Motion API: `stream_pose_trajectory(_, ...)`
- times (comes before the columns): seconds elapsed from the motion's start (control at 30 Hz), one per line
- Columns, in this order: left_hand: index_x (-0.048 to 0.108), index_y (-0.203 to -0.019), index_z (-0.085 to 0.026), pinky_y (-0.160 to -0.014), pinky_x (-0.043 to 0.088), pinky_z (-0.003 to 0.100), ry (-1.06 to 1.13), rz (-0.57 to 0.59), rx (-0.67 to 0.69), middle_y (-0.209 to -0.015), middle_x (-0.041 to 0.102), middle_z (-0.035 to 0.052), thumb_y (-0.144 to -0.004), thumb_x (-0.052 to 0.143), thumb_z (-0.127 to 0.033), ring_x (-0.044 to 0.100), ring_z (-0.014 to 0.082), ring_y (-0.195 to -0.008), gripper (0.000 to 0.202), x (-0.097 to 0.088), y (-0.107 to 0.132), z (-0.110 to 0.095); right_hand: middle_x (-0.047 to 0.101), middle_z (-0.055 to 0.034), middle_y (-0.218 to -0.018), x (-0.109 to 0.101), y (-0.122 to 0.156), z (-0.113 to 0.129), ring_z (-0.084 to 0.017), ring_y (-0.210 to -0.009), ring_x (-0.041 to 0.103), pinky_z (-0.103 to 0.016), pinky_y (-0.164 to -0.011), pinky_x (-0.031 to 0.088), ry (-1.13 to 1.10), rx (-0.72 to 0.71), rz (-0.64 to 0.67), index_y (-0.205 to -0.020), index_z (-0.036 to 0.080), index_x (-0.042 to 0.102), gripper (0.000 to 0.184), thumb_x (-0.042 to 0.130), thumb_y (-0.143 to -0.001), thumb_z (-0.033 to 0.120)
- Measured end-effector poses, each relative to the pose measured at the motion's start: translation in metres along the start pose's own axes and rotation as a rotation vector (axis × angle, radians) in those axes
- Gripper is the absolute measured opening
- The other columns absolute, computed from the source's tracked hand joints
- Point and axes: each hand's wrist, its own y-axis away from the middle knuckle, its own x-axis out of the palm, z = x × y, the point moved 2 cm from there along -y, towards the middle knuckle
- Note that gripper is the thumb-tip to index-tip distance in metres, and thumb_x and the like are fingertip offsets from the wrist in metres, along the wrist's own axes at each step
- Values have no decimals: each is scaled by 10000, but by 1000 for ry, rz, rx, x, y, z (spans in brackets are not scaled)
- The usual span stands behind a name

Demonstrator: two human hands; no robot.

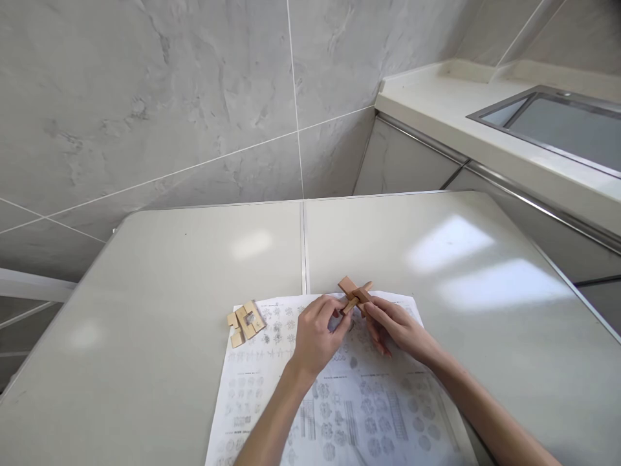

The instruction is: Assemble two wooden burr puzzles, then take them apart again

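Above the upper part of a printed sheet, both hands grip a few crossed wooden puzzle pieces (359,295). My left hand (317,330) pinches the near left end of a piece between thumb and fingers. On the other side, my right hand (392,321) is closed on the right part of the crossed pieces, its lower fingers curled beneath. How the pieces interlock is partly hidden by the fingers. Left of my hands, several lighter notched wooden pieces (246,321) lie together on the corner of the instruction sheet (272,375).
The sheet, printed with rows of small diagrams, lies on a glossy pale table (145,323) with a seam down its middle. Grey tiled wall (194,97) rises behind it. A white counter (436,97) with a metal-framed sink (557,123) stands at the right.
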Motion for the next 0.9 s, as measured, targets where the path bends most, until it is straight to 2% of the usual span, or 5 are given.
stream_pose_trajectory(0.47,668,-889,-242,-614,551,302,-31,-38,-18,-825,714,24,-1003,673,-313,666,174,-705,134,0,1,1,562,40,-621,1,-2,7,-133,-420,540,-262,-392,396,-29,-29,-53,-924,226,600,467,544,-1045,674)
stream_pose_trajectory(0.9,657,-899,-234,-600,524,284,-19,-42,-15,-816,687,12,-1006,675,-286,635,154,-679,120,-1,0,0,558,45,-624,1,0,8,-118,-434,519,-251,-413,390,-94,-44,-36,-922,214,588,456,555,-1050,651)
